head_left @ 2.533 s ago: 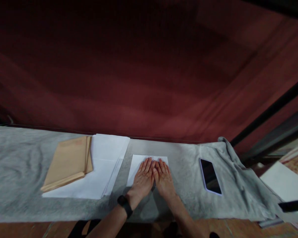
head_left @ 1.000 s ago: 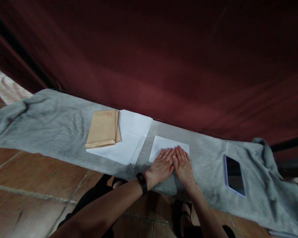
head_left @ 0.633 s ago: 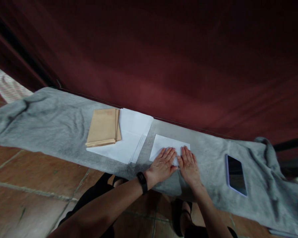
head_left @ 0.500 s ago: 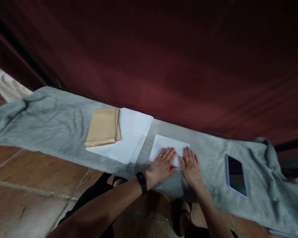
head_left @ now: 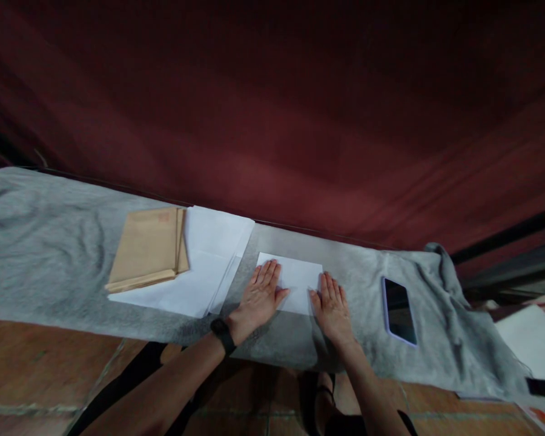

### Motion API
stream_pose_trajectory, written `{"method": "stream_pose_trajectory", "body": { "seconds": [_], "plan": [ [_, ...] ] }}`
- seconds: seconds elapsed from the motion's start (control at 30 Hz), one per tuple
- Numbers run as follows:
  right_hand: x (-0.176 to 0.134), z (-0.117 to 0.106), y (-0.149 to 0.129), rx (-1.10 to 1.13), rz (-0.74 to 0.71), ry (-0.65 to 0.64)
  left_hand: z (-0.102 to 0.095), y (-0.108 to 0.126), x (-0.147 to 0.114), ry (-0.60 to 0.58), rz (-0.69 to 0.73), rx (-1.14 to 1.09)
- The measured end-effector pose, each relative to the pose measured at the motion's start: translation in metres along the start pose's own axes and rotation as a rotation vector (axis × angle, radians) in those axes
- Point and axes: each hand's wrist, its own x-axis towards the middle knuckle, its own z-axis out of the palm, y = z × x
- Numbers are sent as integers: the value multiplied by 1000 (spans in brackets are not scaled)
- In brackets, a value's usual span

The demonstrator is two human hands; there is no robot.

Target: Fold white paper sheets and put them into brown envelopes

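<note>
Left hand [head_left: 260,297], right hand [head_left: 333,310] slid apart, flattened at edges of smooth rectangular paper [head_left: 298,280].

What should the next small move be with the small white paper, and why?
The small white paper looks flat, its middle uncovered, the left hand over its left end and the right hand at its right edge, so I'd probably lift both away.

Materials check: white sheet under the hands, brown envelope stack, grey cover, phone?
White sheet: paper, matte; thin, flat, no glare.
Brown envelope stack: likely kraft paper, matte; tan, thin layered edges.
Grey cover: fabric, perhaps fleece; soft-looking, rumpled folds.
Phone: smooth dark front, probably glass; lilac rim could be plastic or silicone, can't tell.
</note>
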Motion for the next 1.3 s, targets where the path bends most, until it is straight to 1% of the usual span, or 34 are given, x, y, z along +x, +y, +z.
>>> {"method": "stream_pose_trajectory", "body": {
  "seconds": [0.1,0.23,0.4,0.6,0.73,0.8,0.9,1.07,1.17,1.3],
  "plan": [
    [4,-6,2,52,38,6,-2,-4,3,20,-36,36],
    [13,-21,3,100,152,6,-2,-3,6,14,-67,60],
    [19,-34,-3,150,247,-65,-1,-2,8,15,-83,25],
    [21,-35,-10,276,415,-124,0,-5,8,23,-81,-21],
    [25,-31,-6,529,526,-142,0,-6,9,9,-79,-31],
    [28,-30,-2,627,538,-150,0,-6,9,1,-79,-31],
    [31,-27,2,733,519,-162,0,-6,10,-11,-80,-33],
    [35,-24,3,975,519,-158,-1,-5,12,-26,-105,-59],
    [37,-28,3,1109,537,-135,-3,-7,17,14,-130,-102],
    [38,-39,4,1245,551,-119,-8,-11,25,74,-177,-202]
  ]
}}
